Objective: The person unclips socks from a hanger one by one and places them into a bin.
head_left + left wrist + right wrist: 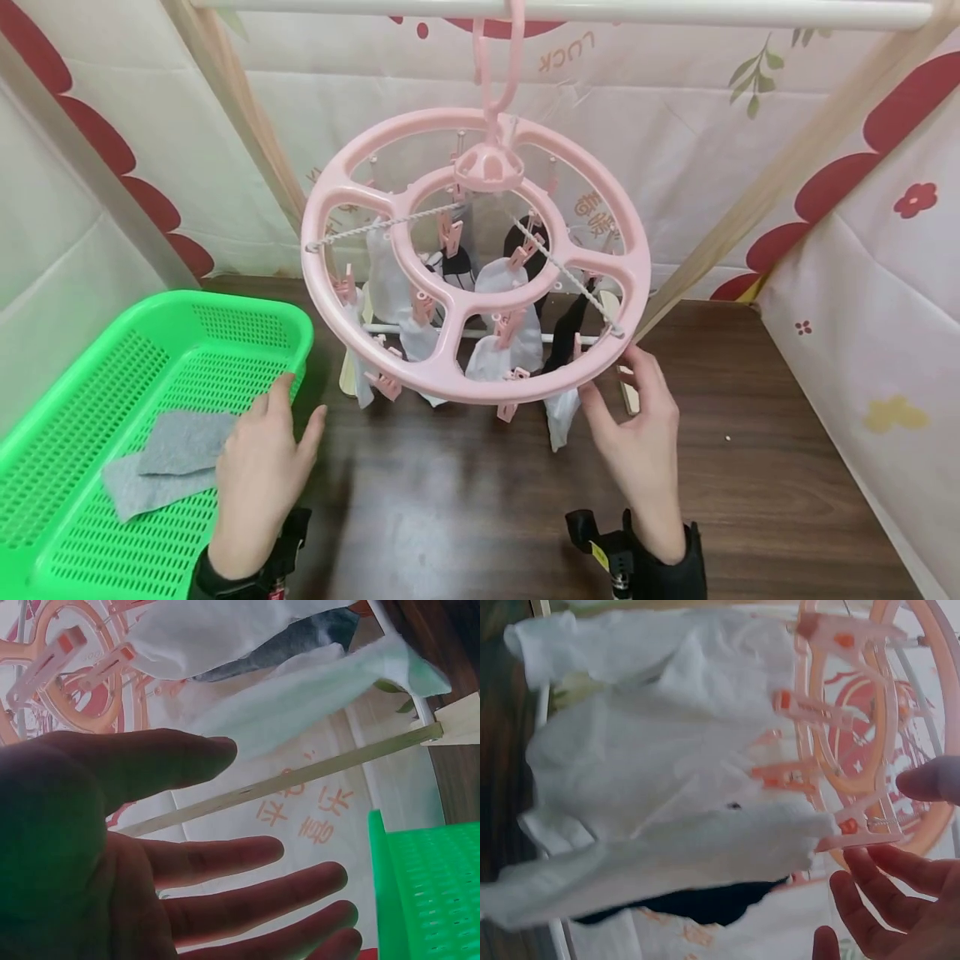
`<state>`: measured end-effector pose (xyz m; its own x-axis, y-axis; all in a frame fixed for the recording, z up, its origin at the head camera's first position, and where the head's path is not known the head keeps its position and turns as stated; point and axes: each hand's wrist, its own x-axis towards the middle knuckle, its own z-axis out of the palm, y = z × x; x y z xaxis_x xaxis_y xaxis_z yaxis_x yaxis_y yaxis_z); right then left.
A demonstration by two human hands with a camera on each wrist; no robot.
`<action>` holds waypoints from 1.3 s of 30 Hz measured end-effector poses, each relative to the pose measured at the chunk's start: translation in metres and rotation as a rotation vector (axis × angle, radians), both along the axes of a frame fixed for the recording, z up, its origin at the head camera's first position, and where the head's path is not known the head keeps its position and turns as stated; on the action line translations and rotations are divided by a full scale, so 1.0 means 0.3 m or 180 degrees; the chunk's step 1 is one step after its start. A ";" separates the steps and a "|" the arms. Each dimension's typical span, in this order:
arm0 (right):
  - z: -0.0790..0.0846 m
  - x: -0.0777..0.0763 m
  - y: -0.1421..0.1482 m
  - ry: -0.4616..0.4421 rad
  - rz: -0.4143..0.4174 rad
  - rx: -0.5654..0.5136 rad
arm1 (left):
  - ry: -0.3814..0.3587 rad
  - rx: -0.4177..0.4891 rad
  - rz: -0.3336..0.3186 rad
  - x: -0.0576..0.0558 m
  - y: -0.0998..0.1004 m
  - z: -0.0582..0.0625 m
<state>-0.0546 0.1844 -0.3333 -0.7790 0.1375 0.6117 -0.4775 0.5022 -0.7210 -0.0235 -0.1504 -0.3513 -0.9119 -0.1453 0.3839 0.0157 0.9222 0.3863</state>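
While a green basket [225,367] holds 2 flat grey cloths [186,442], likely for easy reach, I have the left hand [258,475] near its edge, fingers spread. A round, glossy pink hanger [480,392] hangs from a white rail [675,12], presumably so white socks [652,862] dangle freely; the right hand's [641,442] thumb and fingers stand apart around 1 clip [855,841].

Pink hanger [489,169]: round, an outer ring joined by spokes to a smaller inner one, hanging by its hook from the white bar [675,12].
Pegs [509,327]: pink, dangling beneath the rings, several clipped to socks.
Pegged socks [506,281]: mostly white, some black, drooping below the hanger.
Grey socks [187,442]: flat, overlapping, lying unpegged in the green basket [247,300].
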 end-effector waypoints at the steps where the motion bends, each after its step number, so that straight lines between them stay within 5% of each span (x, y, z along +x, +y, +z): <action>1: -0.002 -0.001 -0.008 0.0019 0.0024 -0.0030 | -0.0011 -0.0001 0.0002 0.001 0.002 -0.001; 5: -0.004 0.002 -0.038 0.0080 0.0144 -0.0214 | 0.0009 -0.0024 -0.0015 0.001 0.015 -0.005; 12: 0.003 0.006 -0.066 0.0083 0.0377 -0.0325 | 0.0398 -0.0186 -0.0326 -0.004 0.082 -0.029; 20: -0.014 0.000 -0.090 0.0054 0.0593 -0.0327 | 0.0288 -0.0104 -0.0739 0.001 0.197 -0.030; 26: -0.018 0.005 -0.104 -0.0030 0.0738 -0.0169 | 0.0447 0.0103 -0.1253 -0.009 0.306 -0.040; 31: -0.015 0.008 -0.121 0.0020 0.0933 -0.0072 | 0.0218 0.0433 -0.1662 -0.016 0.370 -0.038; 35: -0.014 0.021 -0.141 -0.0024 0.0997 0.0007 | 0.0044 0.0658 -0.1790 -0.030 0.395 -0.037; 39: -0.014 0.035 -0.153 0.0061 0.1006 0.0095 | 0.0121 0.0766 -0.1824 -0.045 0.413 -0.034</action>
<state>-0.0442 0.1385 -0.3376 -0.7687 -0.1277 0.6267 -0.6265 0.3475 -0.6977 -0.0371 -0.0264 -0.3615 -0.8569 0.2767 0.4349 0.5002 0.6504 0.5717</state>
